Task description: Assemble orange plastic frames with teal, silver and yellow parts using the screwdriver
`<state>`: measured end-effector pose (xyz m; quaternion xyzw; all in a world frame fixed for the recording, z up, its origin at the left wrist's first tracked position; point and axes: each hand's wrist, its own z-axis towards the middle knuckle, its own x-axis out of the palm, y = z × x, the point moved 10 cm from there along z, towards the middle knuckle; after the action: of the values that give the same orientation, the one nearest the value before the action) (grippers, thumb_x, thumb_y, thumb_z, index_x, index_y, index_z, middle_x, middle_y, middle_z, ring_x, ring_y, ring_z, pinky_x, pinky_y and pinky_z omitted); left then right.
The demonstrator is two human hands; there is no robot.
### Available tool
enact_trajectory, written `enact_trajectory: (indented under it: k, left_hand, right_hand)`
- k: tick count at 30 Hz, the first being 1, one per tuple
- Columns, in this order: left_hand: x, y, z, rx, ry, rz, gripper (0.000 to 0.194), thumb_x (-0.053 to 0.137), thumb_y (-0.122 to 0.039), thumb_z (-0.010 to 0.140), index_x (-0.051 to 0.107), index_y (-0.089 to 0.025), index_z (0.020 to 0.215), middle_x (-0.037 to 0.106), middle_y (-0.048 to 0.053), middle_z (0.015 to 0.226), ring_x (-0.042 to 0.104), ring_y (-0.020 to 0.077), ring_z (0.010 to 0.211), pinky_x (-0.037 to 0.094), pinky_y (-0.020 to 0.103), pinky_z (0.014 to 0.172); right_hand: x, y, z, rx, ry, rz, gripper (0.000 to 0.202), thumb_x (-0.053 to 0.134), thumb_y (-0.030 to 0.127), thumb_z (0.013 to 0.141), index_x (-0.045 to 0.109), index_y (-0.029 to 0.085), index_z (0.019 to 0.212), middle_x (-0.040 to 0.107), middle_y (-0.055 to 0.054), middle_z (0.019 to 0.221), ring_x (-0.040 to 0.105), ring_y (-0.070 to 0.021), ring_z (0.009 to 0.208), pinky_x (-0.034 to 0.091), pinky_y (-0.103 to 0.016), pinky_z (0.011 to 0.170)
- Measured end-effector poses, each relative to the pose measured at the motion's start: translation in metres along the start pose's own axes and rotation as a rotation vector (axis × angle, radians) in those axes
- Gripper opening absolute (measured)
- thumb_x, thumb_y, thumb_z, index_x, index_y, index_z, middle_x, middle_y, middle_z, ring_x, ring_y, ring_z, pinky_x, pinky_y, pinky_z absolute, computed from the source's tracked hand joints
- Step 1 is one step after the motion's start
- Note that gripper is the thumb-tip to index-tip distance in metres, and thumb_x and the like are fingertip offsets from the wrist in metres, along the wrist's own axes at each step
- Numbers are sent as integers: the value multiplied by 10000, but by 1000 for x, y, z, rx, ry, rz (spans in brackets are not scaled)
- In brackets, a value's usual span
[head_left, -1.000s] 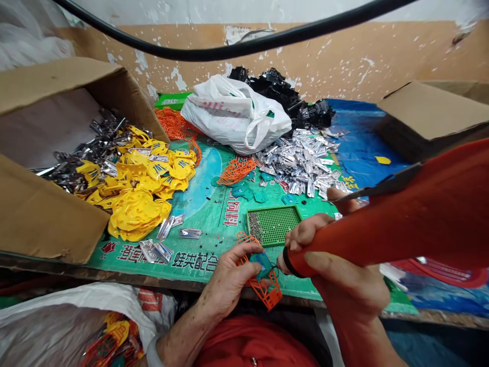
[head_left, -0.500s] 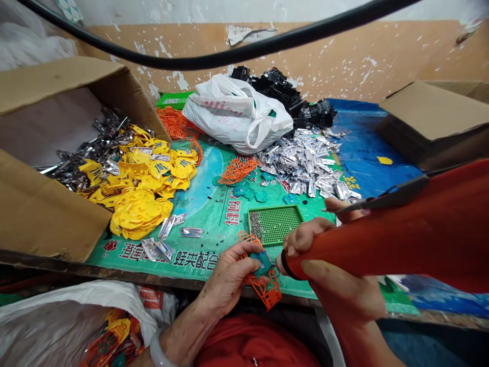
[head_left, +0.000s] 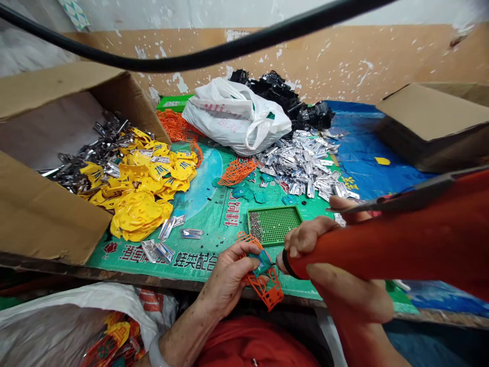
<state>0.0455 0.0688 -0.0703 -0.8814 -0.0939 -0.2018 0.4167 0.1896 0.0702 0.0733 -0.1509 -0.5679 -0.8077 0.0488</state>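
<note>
Both hands work close together at the near edge of a green printed mat (head_left: pixel 214 214). Nearest the viewer's left, the left hand (head_left: pixel 229 278) pinches an orange plastic lattice piece (head_left: pixel 267 288) with a small teal part (head_left: pixel 263 261) set on it, fingers curled tight around both. Just to its right, the right hand (head_left: pixel 336 275) is wrapped firmly around the barrel of a large orange power screwdriver (head_left: pixel 401 242), whose black-ringed nose touches the teal part. A small green tray (head_left: pixel 277 224) holding screws sits on the mat just beyond the hands. Farther back lie loose teal parts, a heap of silver metal pieces (head_left: pixel 305 165), more orange lattice pieces (head_left: pixel 237 171), a white plastic bag (head_left: pixel 237 114) and a pile of black parts (head_left: pixel 282 94). To the left, an open cardboard box (head_left: pixel 46 214) spills yellow plastic pieces (head_left: pixel 141 188) mixed with metal clips. Another cardboard box (head_left: pixel 431 120) stands at the right on blue sheeting. A thick black cable (head_left: pixel 191 58) arcs overhead.
</note>
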Motion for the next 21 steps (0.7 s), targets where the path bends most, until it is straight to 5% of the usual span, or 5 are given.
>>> enact_trajectory:
  k: [4,7,11,21]
  left_hand:
    - [-2,-1,-2,28,-9,57,228,802,-230,566,662,-163,733,612,-9,772,568,115,638,545,282,622]
    - [-7,0,0,73,-6,142,222,807,-281,613,678,-169,755,626,-7,778,587,128,673,533,286,685]
    - [-9,4,6,118,64,291,238,759,-352,712,699,-186,870,637,-6,734,585,132,675,490,252,674]
    - [-1,16,8,-8,129,293,359,805,-436,650,682,-203,894,656,-11,762,661,171,675,533,297,681]
  right_hand:
    - [-29,11,22,-33,-145,-30,320,790,158,616,663,273,887,632,34,696,608,-163,585,519,-301,480]
    - [-58,16,39,-101,-262,-160,153,777,141,587,668,207,671,631,16,668,600,-158,581,509,-296,483]
    - [-83,2,52,-89,-320,-261,120,794,164,590,680,173,626,635,3,652,560,-136,523,482,-295,466]
    - [-75,-6,54,-74,-340,-326,128,776,142,535,664,189,575,607,23,556,544,-130,504,446,-273,463]
